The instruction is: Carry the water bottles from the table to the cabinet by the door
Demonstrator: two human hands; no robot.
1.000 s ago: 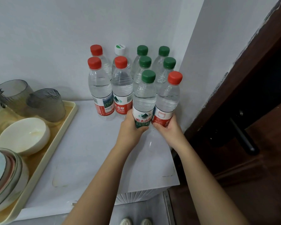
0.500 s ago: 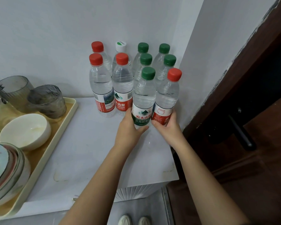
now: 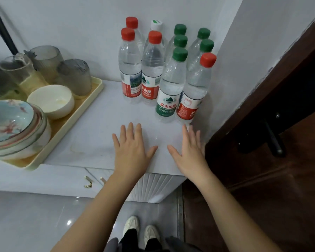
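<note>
Several clear water bottles stand upright in a cluster at the back right of the white cabinet top point(image 3: 102, 135), against the wall corner. Nearest me are a green-capped bottle point(image 3: 169, 91) and a red-capped bottle point(image 3: 195, 95), side by side. Behind them stand more red-capped bottles point(image 3: 130, 70), green-capped ones and one with a white cap point(image 3: 155, 24). My left hand point(image 3: 132, 151) and my right hand point(image 3: 189, 153) are spread flat with straight fingers over the cabinet top, a short way in front of the two nearest bottles, holding nothing.
A cream tray point(image 3: 84, 108) on the left carries stacked patterned bowls point(image 3: 13, 128), a white bowl point(image 3: 51, 100) and grey glasses point(image 3: 74, 75). A dark wooden door point(image 3: 273, 124) with a black handle point(image 3: 272, 139) stands at the right. My shoes point(image 3: 140, 230) show on the floor below.
Both hands have let go of the two front bottles and drawn back toward me, fingers now spread flat. The two bottles stay standing on the cabinet top.
</note>
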